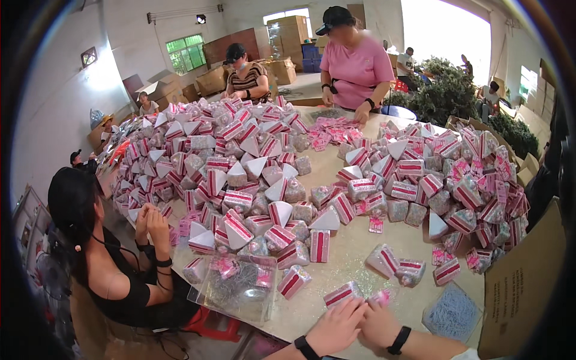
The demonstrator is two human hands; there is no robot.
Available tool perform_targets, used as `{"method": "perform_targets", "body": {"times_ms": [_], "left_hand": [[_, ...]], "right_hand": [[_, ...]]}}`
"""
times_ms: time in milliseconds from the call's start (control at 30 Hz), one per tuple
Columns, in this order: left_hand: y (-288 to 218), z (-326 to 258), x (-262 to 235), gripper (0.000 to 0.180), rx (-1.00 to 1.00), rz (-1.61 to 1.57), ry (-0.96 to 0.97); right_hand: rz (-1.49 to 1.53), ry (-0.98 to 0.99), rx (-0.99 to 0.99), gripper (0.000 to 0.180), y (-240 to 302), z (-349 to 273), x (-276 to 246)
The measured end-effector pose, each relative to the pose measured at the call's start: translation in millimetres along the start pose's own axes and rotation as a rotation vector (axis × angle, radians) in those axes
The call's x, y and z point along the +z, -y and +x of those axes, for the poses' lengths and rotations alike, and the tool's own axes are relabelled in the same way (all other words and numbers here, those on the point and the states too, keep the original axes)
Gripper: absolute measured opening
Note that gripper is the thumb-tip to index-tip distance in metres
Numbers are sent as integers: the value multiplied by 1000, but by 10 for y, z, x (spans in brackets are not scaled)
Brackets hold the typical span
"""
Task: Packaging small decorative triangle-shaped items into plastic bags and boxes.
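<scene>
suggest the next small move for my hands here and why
Perhaps bring the pink card to the striped cake-slice ornament: the card shows at the fingertips of your right hand, and the ornament lies just beyond your left hand, with both hands close together.

Green window in pale wall

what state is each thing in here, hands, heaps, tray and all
left hand, fingers bent, grip unclear
right hand, fingers bent, grip unclear
toy cake slices, heaped, facing many ways
pink cards, loose, some piled
clear tray, open-topped, holding thin strands
bluish strands, gathered, tangled
cardboard, standing upright
</scene>
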State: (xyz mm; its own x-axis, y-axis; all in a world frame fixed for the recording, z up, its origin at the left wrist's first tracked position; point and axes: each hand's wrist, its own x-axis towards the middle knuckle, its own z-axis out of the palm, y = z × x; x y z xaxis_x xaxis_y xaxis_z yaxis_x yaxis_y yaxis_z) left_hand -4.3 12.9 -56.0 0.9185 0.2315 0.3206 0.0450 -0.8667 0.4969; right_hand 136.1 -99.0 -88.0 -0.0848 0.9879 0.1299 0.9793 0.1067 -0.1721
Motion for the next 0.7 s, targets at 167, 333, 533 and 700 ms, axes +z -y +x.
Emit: {"method": "perform_targets", "body": {"times_ms": [167,333,533,700], "left_hand": [[-57,47,139,47,83,311,74],[-101,18,296,35,2,447,-19],[-174,-22,173,36,-170,516,48],[-6,-46,140,39,-108,652,88]], "right_hand": [[305,-255,177,26,238,-223,-85],[202,-193,167,35,38,-279,-155],[124,-129,355,36,54,-277,-260],[192,-141,267,40,113,-366,-246]]}}
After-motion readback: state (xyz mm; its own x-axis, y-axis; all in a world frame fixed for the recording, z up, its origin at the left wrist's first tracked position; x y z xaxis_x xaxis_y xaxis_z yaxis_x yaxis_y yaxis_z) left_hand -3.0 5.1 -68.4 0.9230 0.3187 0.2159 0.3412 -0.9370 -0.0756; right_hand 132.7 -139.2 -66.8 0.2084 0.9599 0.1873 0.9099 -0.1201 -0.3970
